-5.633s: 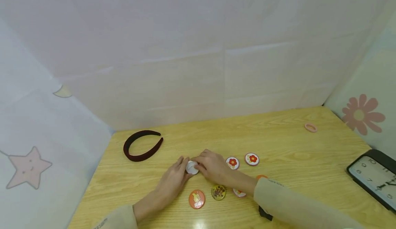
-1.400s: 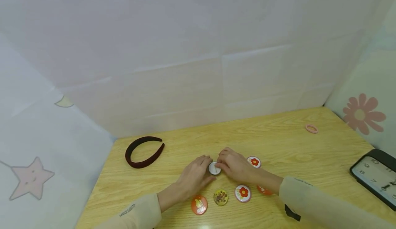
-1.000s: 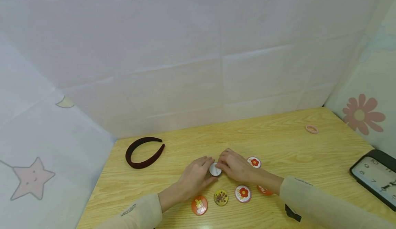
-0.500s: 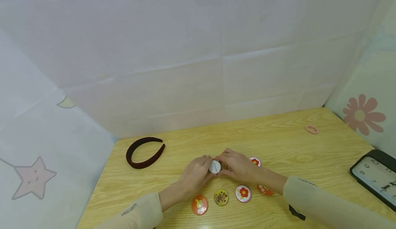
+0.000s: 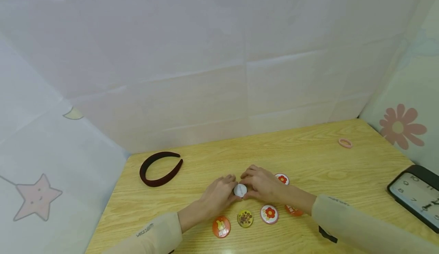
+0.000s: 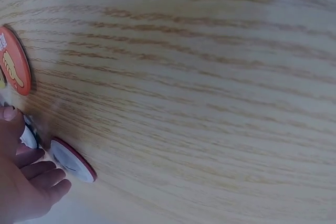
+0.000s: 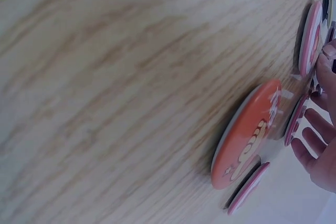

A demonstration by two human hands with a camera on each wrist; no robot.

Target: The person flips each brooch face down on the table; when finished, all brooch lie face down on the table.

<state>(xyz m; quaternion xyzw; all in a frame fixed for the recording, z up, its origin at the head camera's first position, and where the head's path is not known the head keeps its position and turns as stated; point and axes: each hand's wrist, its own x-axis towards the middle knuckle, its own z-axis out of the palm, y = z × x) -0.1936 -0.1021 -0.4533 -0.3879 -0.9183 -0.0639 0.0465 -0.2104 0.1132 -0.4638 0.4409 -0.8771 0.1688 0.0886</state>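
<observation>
My head view cuts off the bench's (image 5: 212, 160) near edge and, at its right, a clock display (image 5: 413, 193). Left hand (image 5: 219, 193) and right hand (image 5: 262, 184) partly hide a white disc (image 5: 240, 190), its mark too small to read. The right forearm (image 5: 302, 200) covers part of an orange badge (image 5: 294, 211); beneath the sleeve (image 5: 360, 223), a black piece (image 5: 328, 235) I can't identify.

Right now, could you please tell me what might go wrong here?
The left hand and right hand pinch the white disc near its edge, so it might slip. The right forearm partly hides an orange badge in the head view and could nudge it. The yellow badge lies close by and might get bumped.
</observation>
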